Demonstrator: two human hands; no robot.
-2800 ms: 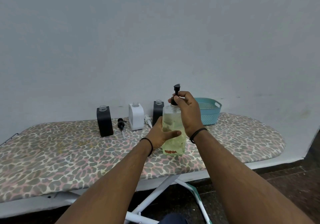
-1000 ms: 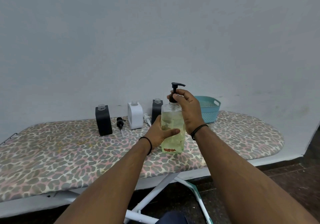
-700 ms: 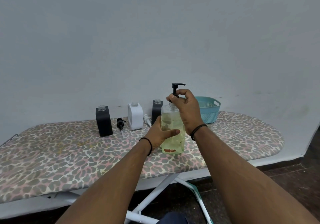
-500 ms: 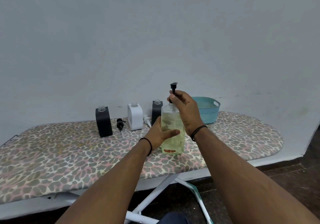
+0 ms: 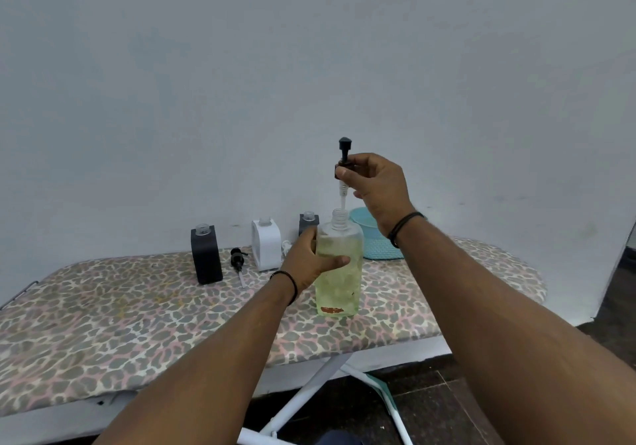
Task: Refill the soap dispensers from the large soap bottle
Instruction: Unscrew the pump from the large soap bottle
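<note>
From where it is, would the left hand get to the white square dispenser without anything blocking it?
Probably yes, once freed. The left hand grips the large clear soap bottle; the white square dispenser stands just beyond it on the board, nothing between them.

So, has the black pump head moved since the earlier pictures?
Yes. The pump head, pinched by the right hand, has risen off the large soap bottle; its neck is now bare, and only the white tube still enters it.

I'm in a plain home room: my ironing board (image 5: 103, 314) against a bare wall (image 5: 241, 66), dark floor tiles (image 5: 447, 403) below.
</note>
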